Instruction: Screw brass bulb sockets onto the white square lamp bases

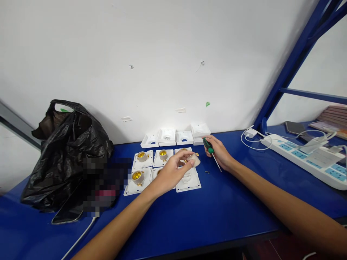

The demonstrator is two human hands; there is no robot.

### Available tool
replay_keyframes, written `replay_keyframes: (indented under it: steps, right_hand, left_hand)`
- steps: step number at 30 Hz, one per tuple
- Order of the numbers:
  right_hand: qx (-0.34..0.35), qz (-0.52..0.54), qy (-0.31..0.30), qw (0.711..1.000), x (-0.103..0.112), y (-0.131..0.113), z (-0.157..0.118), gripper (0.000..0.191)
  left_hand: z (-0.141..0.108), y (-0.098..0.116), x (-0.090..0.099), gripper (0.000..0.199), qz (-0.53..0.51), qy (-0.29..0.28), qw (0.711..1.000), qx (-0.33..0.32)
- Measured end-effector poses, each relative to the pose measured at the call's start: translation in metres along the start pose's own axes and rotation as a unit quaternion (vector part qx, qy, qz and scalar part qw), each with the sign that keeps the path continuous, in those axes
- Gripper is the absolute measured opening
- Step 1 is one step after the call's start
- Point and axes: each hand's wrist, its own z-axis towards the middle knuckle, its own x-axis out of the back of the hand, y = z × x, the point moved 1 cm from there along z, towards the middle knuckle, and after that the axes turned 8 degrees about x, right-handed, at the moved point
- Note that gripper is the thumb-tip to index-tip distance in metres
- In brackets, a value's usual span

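Note:
My left hand [173,169] pinches a pale lamp socket [195,159] with a small brass terminal, tilted above a square white base plate [189,183]. My right hand [219,153] is closed around the green handle of a screwdriver [209,146], its shaft pointing down and toward me. Tiny screws [207,172] lie on the blue table between the hands. Left of my left hand, several white plates bear sockets with brass-coloured insides, such as one socket [138,177] at the front and another socket [163,155] behind. My left hand partly hides some of them.
White square covers [167,136] with round holes stand along the wall. A black plastic bag [70,155] and a dark phone [69,207] with a white cable are at left. A white power strip [303,159] with plugs and cables lies at right beside a blue metal frame [287,72].

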Motion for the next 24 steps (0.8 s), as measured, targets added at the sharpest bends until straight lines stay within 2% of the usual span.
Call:
replay_keyframes:
  steps: [3,7,11,16,24]
  right_hand:
    - [-0.005,-0.014,-0.007,1.000,-0.003,0.001,-0.003,0.038]
    - [0.000,-0.037,-0.017,0.999,-0.006,0.000,-0.006,0.038]
    - [0.010,-0.055,-0.021,0.998,-0.006,-0.001,-0.007,0.037]
    - [0.016,-0.068,-0.025,0.997,-0.005,0.000,-0.008,0.034]
    - [0.010,-0.074,-0.029,0.997,-0.005,-0.001,-0.008,0.035]
  left_hand:
    - [-0.006,-0.008,0.002,0.025,-0.082,0.007,0.996,0.034]
    - [-0.013,-0.018,-0.002,0.032,-0.117,0.021,0.991,0.067]
    - [-0.014,-0.019,-0.007,0.039,-0.108,0.016,0.991,0.071]
    - [-0.015,-0.017,-0.009,0.034,-0.079,0.016,0.994,0.070]
    - [-0.017,-0.018,0.001,0.033,-0.044,-0.056,0.995,0.067]
